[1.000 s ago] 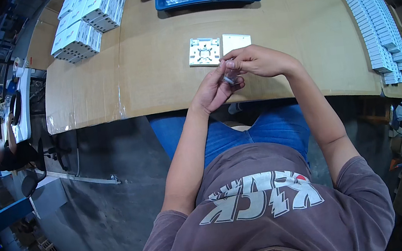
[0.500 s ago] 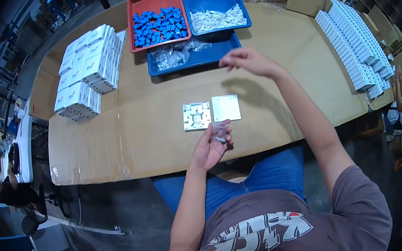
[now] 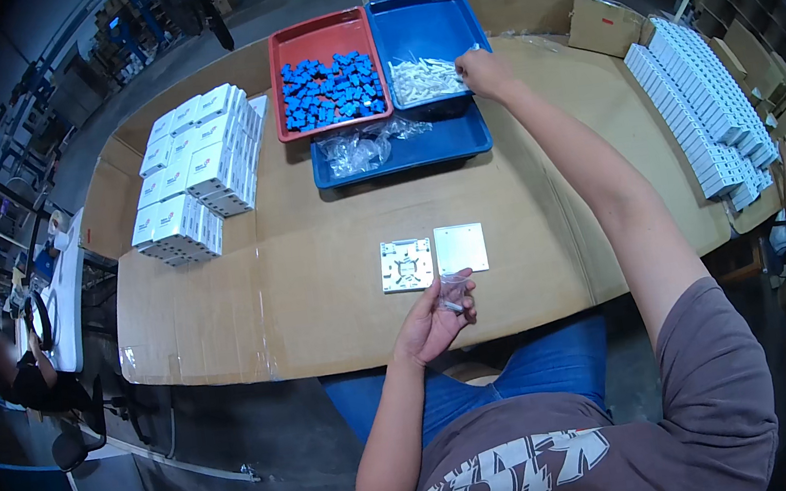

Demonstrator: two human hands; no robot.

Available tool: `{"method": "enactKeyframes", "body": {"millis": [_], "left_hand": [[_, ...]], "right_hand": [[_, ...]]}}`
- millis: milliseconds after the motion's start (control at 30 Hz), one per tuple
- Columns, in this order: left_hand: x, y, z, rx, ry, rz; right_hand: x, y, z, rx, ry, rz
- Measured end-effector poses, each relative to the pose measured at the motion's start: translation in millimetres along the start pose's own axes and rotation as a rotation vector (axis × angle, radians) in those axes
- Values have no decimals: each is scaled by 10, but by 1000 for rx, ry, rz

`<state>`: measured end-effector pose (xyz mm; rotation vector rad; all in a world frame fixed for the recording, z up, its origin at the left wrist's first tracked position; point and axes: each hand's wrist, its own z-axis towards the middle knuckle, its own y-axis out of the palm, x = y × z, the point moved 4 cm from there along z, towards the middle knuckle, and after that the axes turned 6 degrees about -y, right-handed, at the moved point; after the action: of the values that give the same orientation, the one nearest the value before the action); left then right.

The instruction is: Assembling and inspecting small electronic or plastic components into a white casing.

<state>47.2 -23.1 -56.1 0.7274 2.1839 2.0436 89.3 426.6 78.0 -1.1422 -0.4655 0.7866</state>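
My left hand (image 3: 431, 327) is closed around a small clear plastic bag (image 3: 455, 292), near the table's front edge. A small pale piece shows inside the bag. Just beyond it lie two square white plates side by side: a frame plate (image 3: 406, 265) with cutouts and a cross-like centre, and a plain plate (image 3: 461, 249). My right hand (image 3: 487, 75) reaches to the right edge of the upper blue tray (image 3: 420, 26), its curled fingers at the pile of small white parts (image 3: 425, 79). What the fingertips hold is hidden.
A red tray (image 3: 313, 35) of blue plastic pieces (image 3: 335, 89) adjoins the blue tray. Below them, another blue tray (image 3: 444, 144) carries crumpled clear bags (image 3: 357, 155). White boxes (image 3: 207, 165) are stacked at left, and rows of white units (image 3: 701, 119) at right. Other people sit on both sides.
My right hand has moved forward from above the table to the white parts in the blue tray. My left hand still holds the bag. The whole view has shifted slightly.
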Motion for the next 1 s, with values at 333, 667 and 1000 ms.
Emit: {"method": "enactKeyframes", "body": {"millis": [333, 667, 1000], "left_hand": [[7, 19, 5, 34, -28, 1], [5, -6, 8, 55, -46, 7], [1, 16, 23, 68, -51, -4]], "right_hand": [[-128, 144, 101, -20, -16, -39], [-162, 146, 183, -54, 12, 38], [-77, 319, 267, -25, 76, 92]]}}
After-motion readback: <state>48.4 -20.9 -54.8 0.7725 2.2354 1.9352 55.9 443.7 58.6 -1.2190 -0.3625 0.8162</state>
